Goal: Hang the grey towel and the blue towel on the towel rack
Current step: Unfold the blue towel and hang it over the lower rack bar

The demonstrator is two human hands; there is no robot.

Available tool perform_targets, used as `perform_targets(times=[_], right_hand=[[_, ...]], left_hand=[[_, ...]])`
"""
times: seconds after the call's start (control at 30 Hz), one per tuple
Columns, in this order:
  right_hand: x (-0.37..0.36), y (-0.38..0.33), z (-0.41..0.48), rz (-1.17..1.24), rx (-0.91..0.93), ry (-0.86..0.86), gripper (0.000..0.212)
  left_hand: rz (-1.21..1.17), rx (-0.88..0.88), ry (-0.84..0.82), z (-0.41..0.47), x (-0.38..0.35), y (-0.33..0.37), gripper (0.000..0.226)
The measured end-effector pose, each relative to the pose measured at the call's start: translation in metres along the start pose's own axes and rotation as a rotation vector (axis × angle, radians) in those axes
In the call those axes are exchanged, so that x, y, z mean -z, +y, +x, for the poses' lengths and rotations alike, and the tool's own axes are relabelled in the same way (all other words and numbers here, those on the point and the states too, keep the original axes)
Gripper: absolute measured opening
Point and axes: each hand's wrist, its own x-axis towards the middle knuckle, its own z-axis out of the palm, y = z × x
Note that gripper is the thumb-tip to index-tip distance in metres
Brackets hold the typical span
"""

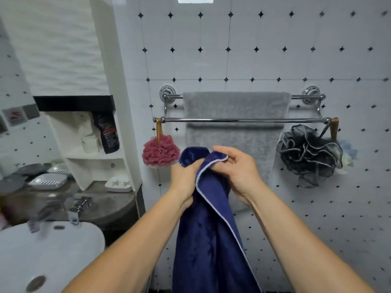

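2 chrome bars make up the wall-mounted towel rack (243,120) in front of me, fixed to white wall tiles (264,49) dotted with small black diamonds. My plush grey towel (236,106) is draped over the rear, upper bar and hangs down behind the bare front bar.

My left hand (185,179) is closed round a bunched part of the dark blue towel with pale piped edging (208,229), and my right hand (238,170) pinches its top corner between thumb and fingers. I hold it below the front bar, in front of the grey towel's lower part, apart from the rack; the rest hangs straight down between my forearms and out of view.

1 pink mesh bath sponge (160,152) hangs by a ribbon from the rack's left end, and 1 dark grey ruffled bath sponge (310,153) hangs from the right end.

To my left sits a white ceramic basin (48,252) with a chrome tap (78,208) behind it, on a dark stone-look counter (112,206). On that counter are a white soap dish with 2 starfish shapes (119,183) and a white slotted soap box (48,181). White shelves (93,154) above hold a dark bottle standing cap-down (108,133); its label is too blurred for me to read.
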Motion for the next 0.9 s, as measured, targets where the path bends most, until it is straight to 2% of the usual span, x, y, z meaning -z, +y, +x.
perform_targets(times=[0.13, 0.27, 0.37, 0.47, 0.57, 0.7, 0.83, 0.9], right_hand=[[-0.002, -0.001, 0.003, -0.243, 0.050, 0.195, 0.011], [0.000, -0.001, 0.003, -0.374, 0.072, 0.218, 0.011], [-0.005, 0.000, 0.000, -0.423, 0.121, 0.243, 0.013], [-0.007, -0.003, -0.004, -0.422, 0.167, 0.206, 0.014], [-0.006, -0.008, -0.009, -0.425, 0.211, 0.126, 0.018], [0.002, -0.011, -0.013, -0.381, 0.166, 0.042, 0.021], [0.006, -0.004, -0.015, -0.383, 0.109, 0.029, 0.016], [0.006, 0.002, -0.018, -0.384, 0.047, 0.110, 0.015]], left_hand=[[-0.068, -0.083, -0.061, -0.025, -0.006, -0.005, 0.008], [0.066, -0.186, -0.160, -0.037, -0.009, -0.007, 0.029], [0.224, -0.232, -0.220, -0.042, -0.010, -0.016, 0.032], [0.479, -0.364, -0.314, -0.045, -0.004, -0.025, 0.039], [0.631, -0.447, -0.379, -0.047, 0.001, -0.021, 0.021], [0.741, -0.477, -0.492, -0.040, 0.012, -0.015, 0.042], [0.864, -0.456, -0.346, -0.034, 0.012, -0.016, 0.036], [0.846, -0.439, -0.232, -0.037, 0.006, -0.023, 0.037]])
